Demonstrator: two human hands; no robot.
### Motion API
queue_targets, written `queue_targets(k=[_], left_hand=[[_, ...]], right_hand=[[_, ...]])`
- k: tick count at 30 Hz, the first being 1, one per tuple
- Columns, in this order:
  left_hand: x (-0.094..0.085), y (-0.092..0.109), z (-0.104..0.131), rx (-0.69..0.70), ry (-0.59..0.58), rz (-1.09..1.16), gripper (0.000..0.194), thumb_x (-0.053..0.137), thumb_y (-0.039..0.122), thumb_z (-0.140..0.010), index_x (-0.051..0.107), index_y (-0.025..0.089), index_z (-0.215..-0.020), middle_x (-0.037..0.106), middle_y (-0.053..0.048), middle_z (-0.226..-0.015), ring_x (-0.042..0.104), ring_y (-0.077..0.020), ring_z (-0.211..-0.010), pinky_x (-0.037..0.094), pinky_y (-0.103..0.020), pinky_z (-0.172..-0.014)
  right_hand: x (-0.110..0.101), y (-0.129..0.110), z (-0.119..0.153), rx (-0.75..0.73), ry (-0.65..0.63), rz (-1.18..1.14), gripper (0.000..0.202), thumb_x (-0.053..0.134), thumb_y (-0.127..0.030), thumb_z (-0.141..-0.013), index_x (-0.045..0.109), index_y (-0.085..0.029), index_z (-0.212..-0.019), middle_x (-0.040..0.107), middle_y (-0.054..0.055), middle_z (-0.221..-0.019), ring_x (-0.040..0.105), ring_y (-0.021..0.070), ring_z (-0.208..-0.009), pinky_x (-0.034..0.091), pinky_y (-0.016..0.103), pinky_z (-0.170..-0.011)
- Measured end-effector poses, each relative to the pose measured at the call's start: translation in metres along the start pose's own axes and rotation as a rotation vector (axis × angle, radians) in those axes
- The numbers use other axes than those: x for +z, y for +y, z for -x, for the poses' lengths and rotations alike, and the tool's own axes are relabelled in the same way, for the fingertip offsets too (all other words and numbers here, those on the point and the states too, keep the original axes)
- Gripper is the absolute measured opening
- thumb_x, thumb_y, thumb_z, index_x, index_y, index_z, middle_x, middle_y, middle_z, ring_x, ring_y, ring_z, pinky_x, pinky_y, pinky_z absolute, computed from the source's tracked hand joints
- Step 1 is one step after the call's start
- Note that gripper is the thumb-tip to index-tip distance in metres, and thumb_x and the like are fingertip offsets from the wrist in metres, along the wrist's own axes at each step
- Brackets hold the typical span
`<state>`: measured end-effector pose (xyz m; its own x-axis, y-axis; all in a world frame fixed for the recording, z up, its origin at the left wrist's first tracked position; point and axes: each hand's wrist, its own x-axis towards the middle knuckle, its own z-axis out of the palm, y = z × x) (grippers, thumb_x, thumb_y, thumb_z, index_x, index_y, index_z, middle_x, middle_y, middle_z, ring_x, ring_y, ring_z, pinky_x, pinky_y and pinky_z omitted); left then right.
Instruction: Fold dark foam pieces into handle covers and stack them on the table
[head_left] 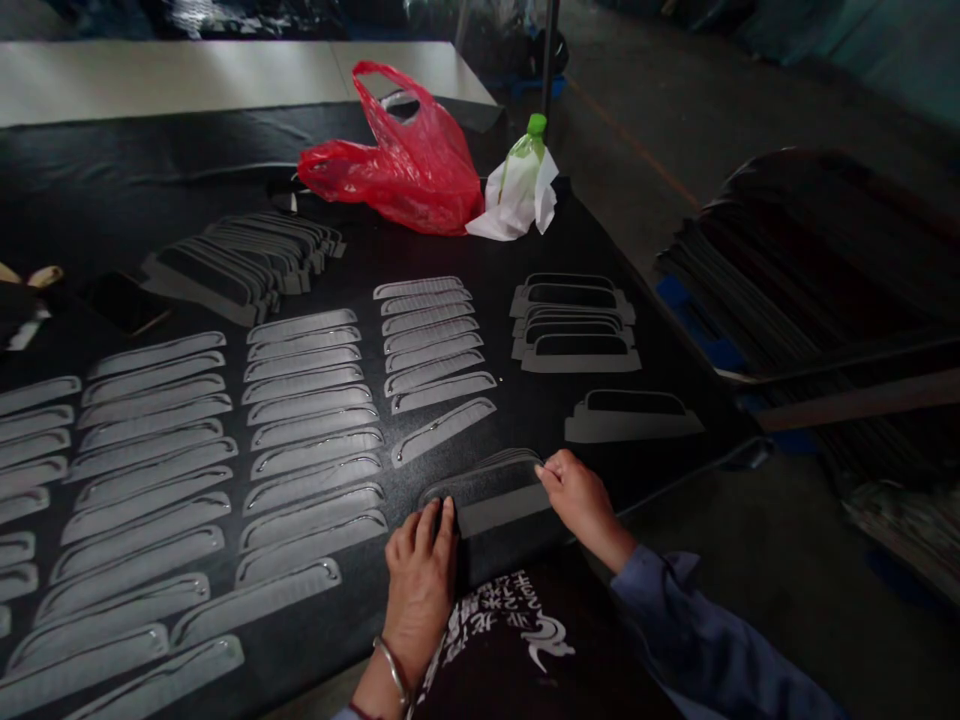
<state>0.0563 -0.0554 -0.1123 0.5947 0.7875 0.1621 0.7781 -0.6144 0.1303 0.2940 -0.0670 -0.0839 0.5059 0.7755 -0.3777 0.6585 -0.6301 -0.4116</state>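
Note:
A dark flat piece with rounded upper corners and a pale grey lower band (502,510) lies at the table's near edge, in front of me. The fingers of my left hand (421,570) rest flat on its left end. At its upper right corner, my right hand (583,500) has thumb and forefinger pinched on the rim. Several thin curved edges show along the top of this piece. Just beyond it lies a single grey curved strip (444,432), tilted. To the right sits a similar dark piece with a grey band (634,428).
Rows of grey curved strips (311,410) cover the left and middle of the black table (525,410). Behind them are an overlapping stack of pieces (247,260), a red plastic bag (420,170) and a green-capped bottle (525,165). Stacked dark sheets (810,250) stand at right.

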Motion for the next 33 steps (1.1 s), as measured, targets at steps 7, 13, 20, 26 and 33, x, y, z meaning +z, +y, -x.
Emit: queue_targets(k=[7, 13, 20, 26, 33], left_hand=[[0.0, 0.001, -0.001, 0.004, 0.003, 0.045, 0.041, 0.049, 0.012, -0.084, 0.051, 0.01, -0.125, 0.06, -0.011, -0.119, 0.047, -0.0262, -0.103, 0.038, -0.04, -0.084], [0.0, 0.004, -0.001, -0.03, -0.005, 0.054, 0.041, 0.05, 0.013, -0.084, 0.05, 0.012, -0.126, 0.061, -0.009, -0.118, 0.048, -0.0247, -0.103, 0.036, -0.04, -0.084], [0.003, 0.006, 0.0, -0.075, -0.036, 0.064, 0.047, 0.052, 0.015, -0.083, 0.046, 0.014, -0.13, 0.058, -0.008, -0.123, 0.047, -0.024, -0.106, 0.036, -0.04, -0.087], [0.006, 0.006, 0.002, -0.08, -0.027, 0.07, 0.048, 0.052, 0.015, -0.082, 0.045, 0.015, -0.13, 0.058, -0.008, -0.124, 0.046, -0.024, -0.108, 0.037, -0.04, -0.088], [0.006, 0.007, 0.001, -0.055, -0.02, 0.026, 0.047, 0.05, 0.015, -0.083, 0.047, 0.015, -0.129, 0.058, -0.011, -0.121, 0.048, -0.0243, -0.108, 0.039, -0.04, -0.088]], right_hand=[[-0.003, -0.003, -0.002, -0.019, -0.013, 0.118, 0.012, 0.05, -0.029, -0.085, 0.053, -0.021, -0.076, 0.064, 0.004, -0.078, 0.06, 0.0167, -0.071, 0.034, 0.025, -0.06], [-0.001, 0.001, -0.003, -0.045, -0.005, 0.129, 0.013, 0.05, -0.029, -0.085, 0.052, -0.021, -0.075, 0.063, 0.003, -0.075, 0.059, 0.0157, -0.067, 0.031, 0.024, -0.057], [0.003, 0.008, -0.005, -0.082, 0.018, 0.125, 0.015, 0.049, -0.031, -0.084, 0.047, -0.022, -0.072, 0.061, 0.003, -0.073, 0.058, 0.0173, -0.067, 0.032, 0.025, -0.057], [0.002, 0.007, -0.005, -0.097, 0.02, 0.108, 0.016, 0.05, -0.031, -0.084, 0.045, -0.022, -0.071, 0.061, 0.002, -0.074, 0.058, 0.0169, -0.067, 0.033, 0.025, -0.058], [0.002, 0.004, -0.004, -0.092, 0.016, 0.175, 0.015, 0.049, -0.03, -0.086, 0.047, -0.021, -0.074, 0.061, 0.003, -0.076, 0.058, 0.017, -0.07, 0.033, 0.025, -0.058]])
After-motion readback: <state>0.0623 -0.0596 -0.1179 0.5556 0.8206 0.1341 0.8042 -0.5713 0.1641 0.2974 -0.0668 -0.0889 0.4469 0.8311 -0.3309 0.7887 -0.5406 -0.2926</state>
